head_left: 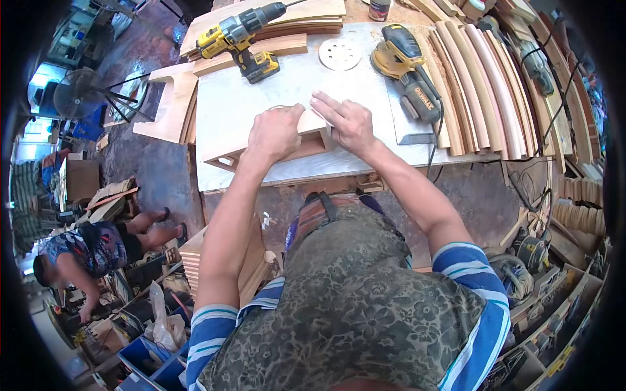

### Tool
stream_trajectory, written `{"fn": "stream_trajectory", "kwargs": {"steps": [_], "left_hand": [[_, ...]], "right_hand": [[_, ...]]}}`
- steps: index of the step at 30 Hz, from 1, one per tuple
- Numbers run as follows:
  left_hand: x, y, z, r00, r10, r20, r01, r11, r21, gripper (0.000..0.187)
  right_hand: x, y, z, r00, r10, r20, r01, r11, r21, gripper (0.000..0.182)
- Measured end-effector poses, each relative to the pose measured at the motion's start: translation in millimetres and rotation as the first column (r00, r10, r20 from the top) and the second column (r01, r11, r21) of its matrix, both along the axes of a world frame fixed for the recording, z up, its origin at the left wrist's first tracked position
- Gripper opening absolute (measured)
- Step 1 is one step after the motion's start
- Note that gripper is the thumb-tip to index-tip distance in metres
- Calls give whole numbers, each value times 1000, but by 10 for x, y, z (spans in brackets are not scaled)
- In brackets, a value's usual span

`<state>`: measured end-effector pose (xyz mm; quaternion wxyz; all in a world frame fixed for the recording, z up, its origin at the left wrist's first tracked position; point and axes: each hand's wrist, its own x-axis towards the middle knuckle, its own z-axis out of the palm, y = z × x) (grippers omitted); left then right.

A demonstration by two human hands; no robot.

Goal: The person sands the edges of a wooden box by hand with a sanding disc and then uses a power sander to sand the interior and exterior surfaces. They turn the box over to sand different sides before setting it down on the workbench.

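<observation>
A pale wooden frame-like piece with openings in its side lies on the white board near the front edge of the bench. My left hand is closed over its upper edge, fingers curled and knuckles up. At its right end is my right hand, with two fingers stretched toward the left hand and the others curled against the wood. The hands nearly meet at the fingertips. Whether something small is pinched under the fingers is hidden. Beyond them lie a round sanding disc, a yellow cordless drill and a yellow-black orbital sander.
Curved wooden slats line the bench's right side; stacked boards lie at the back. The sander's cord hangs over the front edge. A fan stands left. A co-worker bends over at lower left, near a blue crate.
</observation>
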<state>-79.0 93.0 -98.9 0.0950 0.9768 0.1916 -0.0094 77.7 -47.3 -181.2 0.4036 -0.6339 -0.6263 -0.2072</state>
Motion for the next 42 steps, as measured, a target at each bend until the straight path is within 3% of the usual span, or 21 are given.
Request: {"fn": "stream_trajectory", "kwargs": {"steps": [5,11,13,15,19,22,25,28,29,37,39,41,42], "left_hand": [[34,-2,31,999,25,-32,-25,1000,10,32],[-23,-23,34,1000,18,-18,-17,1000,22,34],[0,-17,39,998,22,-60,-21,1000,13,34],[-52,-21,-32,1000,-12,23,11,1000,23,34],[-65,-29,-25,999,-24,32,23,999,43,32],[-53,-29,-25,1000,2,-31,-1,1000,24,33],[-58,-45,-13,998,-24,50,23,999,27,33],[-23,-68,73,1000,-7,12,7,1000,18,28],[-9,-73,95,1000,6,-8,-5,1000,9,28],[-60,-68,13,999,-27,44,26,999,38,28],[-64,-108,55,999,8,-34,-7,999,31,30],[-85,-75,-21,1000,3,-5,-3,999,33,32],[-104,-69,-46,1000,-10,27,9,999,39,34]], "right_hand": [[-101,-121,-68,998,54,-16,-52,995,84,50],[-200,-169,-78,999,-36,-27,38,998,48,57],[-191,-176,-90,999,-46,3,45,997,55,56],[-169,-89,-105,997,-68,-31,69,997,21,54],[-248,-165,-34,994,-62,-85,64,998,16,52],[-249,-171,-76,996,-58,-62,62,996,65,49],[-200,-89,-35,996,-3,-91,14,993,119,49],[-306,-227,7,994,-62,-95,61,998,-16,41],[-357,-248,10,996,-32,-84,39,996,78,40],[-231,-127,-23,990,23,-142,-19,999,31,46],[-276,-115,-67,989,43,-144,-33,997,71,50],[-267,-15,-143,985,8,-174,21,986,167,54],[-199,24,-110,984,-25,-174,39,996,81,57]]}}
